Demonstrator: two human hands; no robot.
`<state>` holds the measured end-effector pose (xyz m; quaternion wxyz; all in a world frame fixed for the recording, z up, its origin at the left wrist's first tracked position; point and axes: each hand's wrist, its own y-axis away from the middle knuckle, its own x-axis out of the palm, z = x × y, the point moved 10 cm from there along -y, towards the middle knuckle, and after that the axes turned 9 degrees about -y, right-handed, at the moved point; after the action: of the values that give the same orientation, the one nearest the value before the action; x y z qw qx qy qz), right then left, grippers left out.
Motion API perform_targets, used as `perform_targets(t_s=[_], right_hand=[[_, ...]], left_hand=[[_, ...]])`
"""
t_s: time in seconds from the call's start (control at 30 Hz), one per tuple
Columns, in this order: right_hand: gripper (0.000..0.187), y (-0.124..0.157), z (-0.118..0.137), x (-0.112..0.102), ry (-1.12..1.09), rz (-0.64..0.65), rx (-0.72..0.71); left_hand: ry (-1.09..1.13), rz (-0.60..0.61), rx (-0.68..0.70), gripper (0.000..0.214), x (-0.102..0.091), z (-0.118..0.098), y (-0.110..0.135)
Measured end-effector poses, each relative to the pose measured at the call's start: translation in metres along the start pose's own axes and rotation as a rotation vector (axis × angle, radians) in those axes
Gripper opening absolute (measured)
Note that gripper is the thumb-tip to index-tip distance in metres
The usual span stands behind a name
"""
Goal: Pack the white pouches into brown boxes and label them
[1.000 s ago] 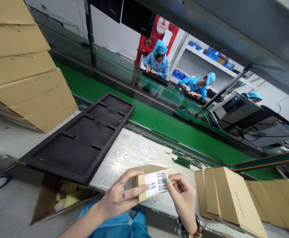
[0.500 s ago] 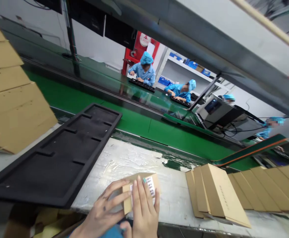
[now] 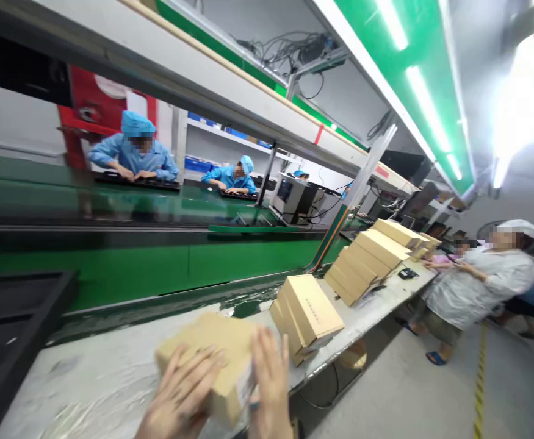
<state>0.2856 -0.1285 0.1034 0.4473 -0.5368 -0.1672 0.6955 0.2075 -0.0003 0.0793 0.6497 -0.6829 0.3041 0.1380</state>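
Observation:
A closed cardboard box (image 3: 223, 341) is held between my two hands at the near edge of the worktable, slightly blurred. My left hand (image 3: 182, 387) lies over its near left part, fingers together on the cardboard. Against the right end, where part of a white label shows, my right hand (image 3: 270, 378) presses with straight fingers; its thumb is partly hidden. Just right of my hands, a few similar boxes (image 3: 312, 305) lean against one another on the table.
A black tray (image 3: 42, 323) is at the left. More stacked cartons (image 3: 362, 256) stand farther along the worktable (image 3: 106, 372). Behind runs a green conveyor (image 3: 133, 268), with people in blue working across it. A person in a white coat (image 3: 481, 283) stands at right.
My view has swung right and levelled, bringing the aisle into sight. The box has turned in my hands; its label now faces right, and my left hand has come onto its top.

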Motion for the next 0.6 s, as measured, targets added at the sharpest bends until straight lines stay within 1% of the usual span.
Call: perform_targets(t_s=[0.07,0.1,0.13,0.17,0.2,0.23,0.27,0.3,0.33,0.37,0.43,0.47,0.5,0.53,0.6], right_hand=[[0.069,0.0,-0.042,-0.056,0.008,-0.132,0.117],[0.066,0.002,-0.063,-0.082,0.011,-0.219,0.171],[0.062,0.006,-0.082,-0.105,0.016,-0.314,0.218],[0.059,0.01,-0.1,-0.122,0.024,-0.388,0.255],[0.056,0.014,-0.117,-0.133,0.034,-0.43,0.286],[0.054,0.018,-0.133,-0.14,0.039,-0.445,0.313],[0.052,0.021,-0.149,-0.143,0.038,-0.446,0.343],[0.051,0.026,-0.163,-0.145,0.029,-0.441,0.37],[0.05,0.029,-0.175,-0.146,0.015,-0.436,0.39],[0.049,0.033,-0.185,-0.148,-0.009,-0.432,0.402],[0.045,0.035,-0.201,-0.155,-0.105,-0.437,0.413],[0.044,0.034,-0.209,-0.16,-0.165,-0.439,0.42],[0.044,0.031,-0.217,-0.166,-0.224,-0.445,0.43],[0.046,0.026,-0.226,-0.173,-0.276,-0.451,0.445],[0.051,0.013,-0.247,-0.184,-0.333,-0.464,0.482]], left_hand=[[0.056,-0.04,0.284,0.046,0.023,-0.046,-0.065],[0.103,-0.052,0.395,0.044,0.039,-0.066,-0.094],[0.149,-0.073,0.477,0.042,0.055,-0.081,-0.121],[0.187,-0.072,0.536,0.041,0.074,-0.094,-0.144],[0.222,-0.036,0.58,0.04,0.096,-0.104,-0.162],[0.254,0.025,0.594,0.039,0.119,-0.111,-0.177],[0.278,0.092,0.599,0.04,0.14,-0.116,-0.187],[0.291,0.154,0.598,0.042,0.156,-0.119,-0.192],[0.308,0.207,0.592,0.047,0.167,-0.119,-0.193],[0.335,0.252,0.586,0.055,0.173,-0.118,-0.192],[0.427,0.332,0.563,0.072,0.174,-0.111,-0.184],[0.484,0.366,0.517,0.076,0.173,-0.105,-0.18],[0.531,0.374,0.425,0.076,0.174,-0.095,-0.178],[0.562,0.347,0.292,0.073,0.177,-0.081,-0.176],[0.572,0.235,0.012,0.065,0.19,-0.055,-0.166]])
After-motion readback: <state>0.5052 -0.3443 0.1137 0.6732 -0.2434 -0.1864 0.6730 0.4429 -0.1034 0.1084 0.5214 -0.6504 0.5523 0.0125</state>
